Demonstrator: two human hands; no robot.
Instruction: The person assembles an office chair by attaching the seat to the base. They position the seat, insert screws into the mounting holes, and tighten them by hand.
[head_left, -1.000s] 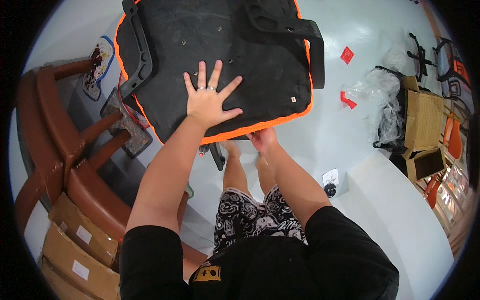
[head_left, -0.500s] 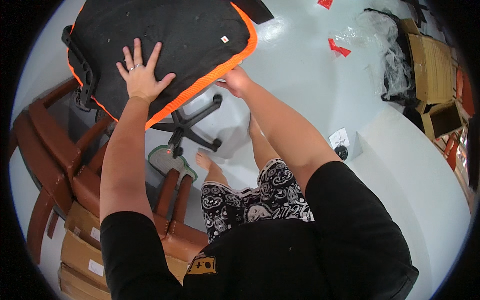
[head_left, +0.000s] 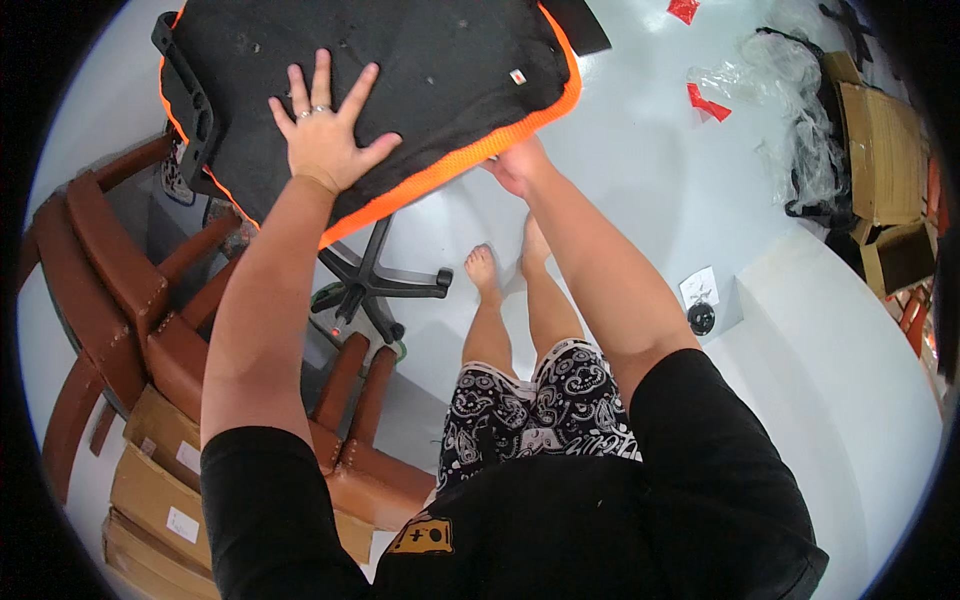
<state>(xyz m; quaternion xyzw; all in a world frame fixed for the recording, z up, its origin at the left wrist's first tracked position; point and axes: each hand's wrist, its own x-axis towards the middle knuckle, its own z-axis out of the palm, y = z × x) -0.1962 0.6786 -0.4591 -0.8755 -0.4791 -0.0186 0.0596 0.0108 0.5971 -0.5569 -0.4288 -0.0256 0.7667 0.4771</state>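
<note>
A black office chair seat (head_left: 440, 90) with a bright orange edge fills the upper left. My left hand (head_left: 330, 140) lies flat on it, fingers spread, a ring on one finger. At the seat's near right edge, my right hand (head_left: 520, 165) reaches underneath with curled fingers, gripping the chair; the exact part it holds is hidden. A black armrest (head_left: 190, 100) runs along the seat's left side. Beneath the seat, the black star base (head_left: 375, 285) with casters stands on the floor.
Brown leather-covered chair frames (head_left: 110, 290) lie at left, above stacked cardboard boxes (head_left: 160, 490). To the right are clear plastic wrap (head_left: 815, 130), an opened carton (head_left: 880, 150), red scraps (head_left: 708, 103) and a round black part (head_left: 701, 318) beside a white ledge (head_left: 800, 330). My bare feet (head_left: 482, 265) stand near the base.
The seat and both hands have shifted right in the picture. The star base has turned beneath the seat, and my left foot now shows closer to the right one.
</note>
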